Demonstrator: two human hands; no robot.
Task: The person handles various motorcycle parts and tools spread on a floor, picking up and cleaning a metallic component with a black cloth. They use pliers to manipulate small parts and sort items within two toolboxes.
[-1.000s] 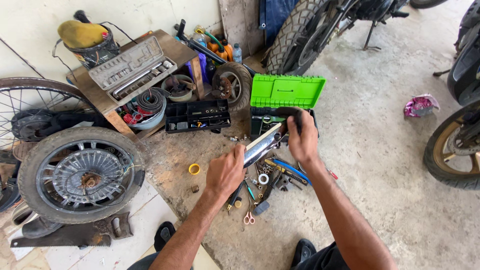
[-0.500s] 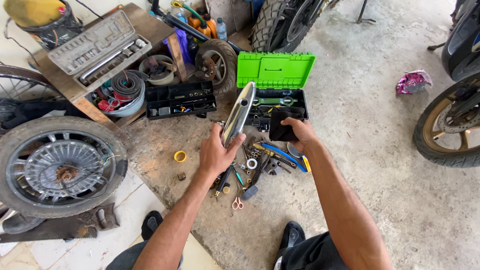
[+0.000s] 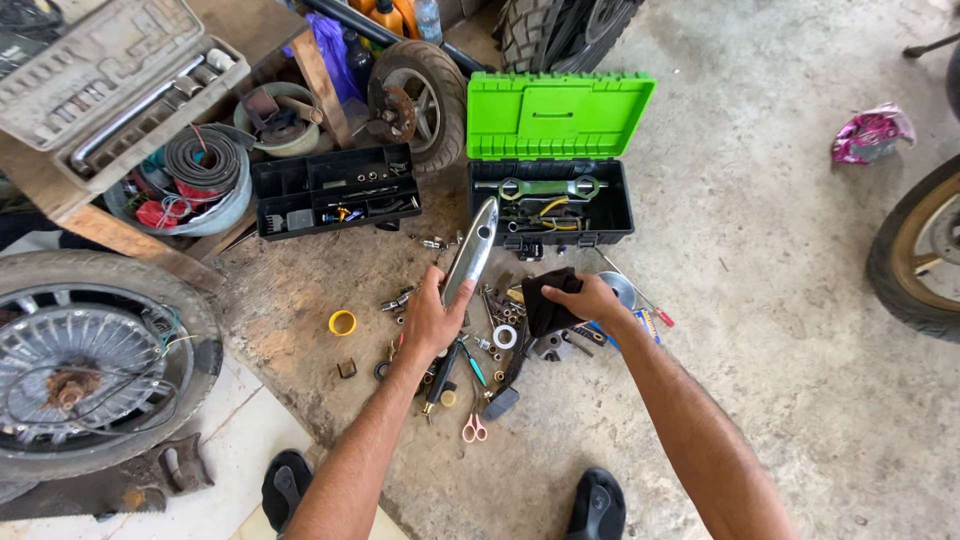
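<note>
The chrome trim piece (image 3: pixel 472 250), a long curved strip with a bright polished face, stands nearly upright in the middle of the scene, its upper tip overlapping the near-left corner of the open tool box (image 3: pixel 548 195). The left hand (image 3: pixel 432 320) grips its lower end, fingers and thumb wrapped firmly round it. The right hand (image 3: pixel 592 300) is just to the right, apart from the strip, fingers closed on a dark cloth (image 3: pixel 545 300) bunched in the palm.

Judgement on progress: the visible face of the strip already looks clean and reflective, and the cloth is off the metal at this moment, so the wiping appears partly or largely done. The rear face and the gripped end cannot be checked, so what is left is uncertain.

Below the hands, loose tools and small parts (image 3: pixel 490 345) lie scattered on the concrete floor (image 3: pixel 760 300), with pink-handled scissors (image 3: pixel 474 428) nearest and a yellow ring (image 3: pixel 342 322) to the left. A black parts tray (image 3: pixel 335 190) sits left of the tool box, whose green lid (image 3: pixel 555 115) is raised. A spoked wheel (image 3: pixel 85 370) lies at far left, partly cut off, and a tyre (image 3: pixel 915 260) is cropped at the right edge. Individual small fasteners are too fine to identify.
</note>
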